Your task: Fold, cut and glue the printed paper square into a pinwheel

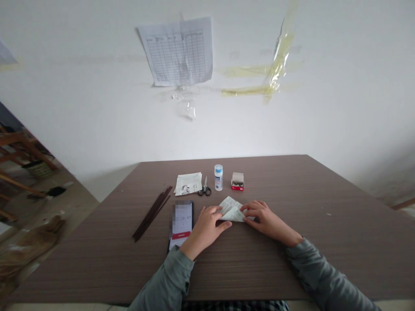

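Observation:
A folded piece of printed paper (232, 210) lies on the brown wooden table (324, 224) in front of me. My left hand (207, 224) rests on its left edge with fingers curled and pressing down on the fold. From the right, my right hand (264, 219) presses its fingertips on the paper's right corner. Both hands stay on the paper and do not lift it.
A phone (181, 223) with a lit screen lies left of my left hand, beside several dark thin sticks (152, 212). Behind the paper sit a stack of printed sheets (188, 183), scissors (204, 188), a glue bottle (218, 177) and a small open box (237, 181). A white wall stands behind.

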The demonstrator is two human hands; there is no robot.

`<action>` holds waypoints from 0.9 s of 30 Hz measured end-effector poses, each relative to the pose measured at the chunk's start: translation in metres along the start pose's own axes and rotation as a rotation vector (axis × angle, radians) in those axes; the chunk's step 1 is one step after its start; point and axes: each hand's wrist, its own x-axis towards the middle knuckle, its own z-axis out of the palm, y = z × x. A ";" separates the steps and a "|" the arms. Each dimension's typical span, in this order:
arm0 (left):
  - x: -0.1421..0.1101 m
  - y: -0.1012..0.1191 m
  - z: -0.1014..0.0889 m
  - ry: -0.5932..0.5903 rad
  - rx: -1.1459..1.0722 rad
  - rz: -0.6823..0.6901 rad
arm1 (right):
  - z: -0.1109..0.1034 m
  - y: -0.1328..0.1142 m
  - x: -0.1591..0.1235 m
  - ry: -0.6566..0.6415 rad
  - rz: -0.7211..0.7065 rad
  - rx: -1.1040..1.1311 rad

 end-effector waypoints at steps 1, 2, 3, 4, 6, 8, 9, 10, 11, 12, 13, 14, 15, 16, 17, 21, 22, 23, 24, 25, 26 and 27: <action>0.000 0.000 0.000 0.005 0.007 0.009 | 0.002 0.002 0.000 0.009 -0.007 -0.003; 0.000 -0.001 0.000 0.012 0.016 0.011 | 0.004 0.004 0.001 0.020 -0.014 -0.007; 0.000 0.000 0.000 0.022 0.024 0.008 | 0.006 0.006 0.001 0.028 -0.018 -0.012; 0.000 0.000 0.000 0.034 0.031 0.002 | 0.007 0.008 0.002 0.034 -0.019 -0.015; 0.001 -0.001 -0.001 0.062 0.036 -0.008 | 0.009 0.010 0.002 0.041 -0.016 -0.015; 0.002 -0.002 0.000 0.092 0.035 -0.008 | 0.010 0.011 0.002 0.052 -0.007 -0.007; 0.002 -0.003 0.001 0.103 0.034 -0.007 | 0.011 0.011 0.002 0.063 0.002 -0.002; 0.002 -0.003 0.001 0.111 0.036 -0.008 | 0.011 0.011 0.002 0.075 0.013 0.002; 0.002 -0.004 0.002 0.120 0.040 -0.009 | 0.010 0.011 0.002 0.085 0.023 0.004; 0.003 -0.005 0.003 0.125 0.047 -0.011 | 0.010 0.012 0.001 0.092 0.030 0.006; 0.003 -0.006 0.003 0.127 0.056 -0.015 | 0.010 0.012 0.001 0.096 0.033 0.006; 0.003 -0.006 0.004 0.127 0.067 -0.021 | 0.010 0.012 0.000 0.101 0.033 0.004; 0.003 -0.006 0.004 0.124 0.078 -0.028 | 0.009 0.012 0.000 0.107 0.032 0.001; 0.003 -0.005 0.004 0.122 0.090 -0.037 | 0.009 0.013 -0.001 0.111 0.030 -0.003; 0.003 -0.004 0.004 0.120 0.099 -0.046 | 0.010 0.014 -0.001 0.112 0.027 -0.008; 0.004 0.001 0.003 0.120 0.094 -0.079 | 0.013 0.017 -0.001 0.097 0.011 -0.032; 0.004 0.003 0.002 0.120 0.085 -0.089 | 0.015 0.018 0.000 0.096 0.006 -0.036; 0.005 0.004 0.002 0.119 0.076 -0.099 | 0.016 0.019 0.000 0.098 0.000 -0.038; 0.005 0.006 0.001 0.118 0.069 -0.109 | 0.017 0.019 0.001 0.103 -0.008 -0.041; 0.005 0.007 0.001 0.117 0.064 -0.114 | 0.018 0.020 0.001 0.109 -0.020 -0.046; 0.004 0.008 0.000 0.116 0.061 -0.115 | 0.018 0.020 0.001 0.116 -0.033 -0.053; 0.004 0.010 0.000 0.115 0.062 -0.111 | 0.019 0.020 0.001 0.122 -0.047 -0.064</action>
